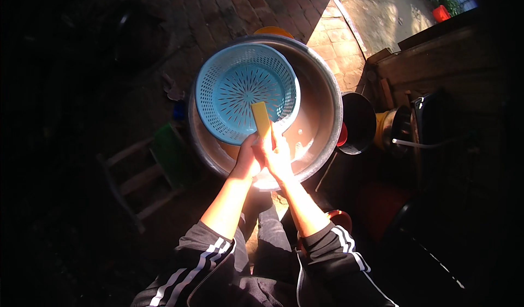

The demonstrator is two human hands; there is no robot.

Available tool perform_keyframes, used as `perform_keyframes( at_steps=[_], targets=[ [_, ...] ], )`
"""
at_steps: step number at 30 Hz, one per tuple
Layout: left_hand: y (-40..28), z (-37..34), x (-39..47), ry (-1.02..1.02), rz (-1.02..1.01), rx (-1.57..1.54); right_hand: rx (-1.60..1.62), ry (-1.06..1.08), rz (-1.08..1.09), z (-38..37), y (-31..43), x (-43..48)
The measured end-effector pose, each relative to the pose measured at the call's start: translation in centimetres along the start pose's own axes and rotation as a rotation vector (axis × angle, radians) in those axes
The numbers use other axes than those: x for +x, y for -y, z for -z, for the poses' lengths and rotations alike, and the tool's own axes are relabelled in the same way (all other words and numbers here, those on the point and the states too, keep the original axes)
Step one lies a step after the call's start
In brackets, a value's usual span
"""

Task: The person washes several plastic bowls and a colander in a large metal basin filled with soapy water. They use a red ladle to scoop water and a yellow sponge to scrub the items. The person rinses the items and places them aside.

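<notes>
Both hands meet over the near side of a large round metal basin that holds brownish liquid. A flat yellow bar-shaped piece sticks up and forward from between them. My left hand presses against its lower left side, its fingers partly hidden. My right hand is closed around the lower part of the piece, washed out by bright sun. Beyond them a light blue perforated plastic basket lies inside the basin, towards its upper left, with nothing visible in it.
A dark bucket and a red item stand right of the basin. Farther right are a yellow container and a pale hose. A wooden rack with a green panel lies left. An orange rim shows behind the basin.
</notes>
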State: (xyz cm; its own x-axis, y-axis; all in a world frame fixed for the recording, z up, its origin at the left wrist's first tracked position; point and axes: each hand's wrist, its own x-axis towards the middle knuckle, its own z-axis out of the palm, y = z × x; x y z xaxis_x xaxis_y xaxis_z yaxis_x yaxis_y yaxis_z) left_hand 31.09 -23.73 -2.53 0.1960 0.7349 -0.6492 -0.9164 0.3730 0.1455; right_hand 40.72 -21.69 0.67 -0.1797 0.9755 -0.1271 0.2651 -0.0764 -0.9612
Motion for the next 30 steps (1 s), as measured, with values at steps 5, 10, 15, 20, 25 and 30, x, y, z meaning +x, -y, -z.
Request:
perform_keyframes(
  at_steps=[5, 10, 15, 20, 25, 30],
  targets=[
    [-0.8, -0.5, -0.7, -0.091, -0.143, 0.300, -0.096, 0.187, -0.337, 2.5, 3.1, 0.9],
    [-0.9, -1.5, -1.2, -0.160, -0.238, 0.355, -0.160, 0.380, -0.325, 4.4, -1.3, 2.8],
    [-0.9, -1.8, -2.2, -0.279, -0.328, 0.479, -0.991, 0.089, -0.006, 8.0, -1.2, 5.6],
    [-0.3, -1.3, -0.3, -0.194, -0.311, 0.379, 0.389, 0.455, -0.618, 3.3, 3.1, 2.3],
    [-2.3, -1.7, -1.2, -0.109, -0.437, 0.387, -0.788, 0.191, -0.230, 7.0, -1.2, 4.3],
    [-1.0, -2.0, 1.3, -0.105, -0.427, 0.249, -0.145, 0.124, -0.144, 0.6, -3.7, 0.1]
  ],
)
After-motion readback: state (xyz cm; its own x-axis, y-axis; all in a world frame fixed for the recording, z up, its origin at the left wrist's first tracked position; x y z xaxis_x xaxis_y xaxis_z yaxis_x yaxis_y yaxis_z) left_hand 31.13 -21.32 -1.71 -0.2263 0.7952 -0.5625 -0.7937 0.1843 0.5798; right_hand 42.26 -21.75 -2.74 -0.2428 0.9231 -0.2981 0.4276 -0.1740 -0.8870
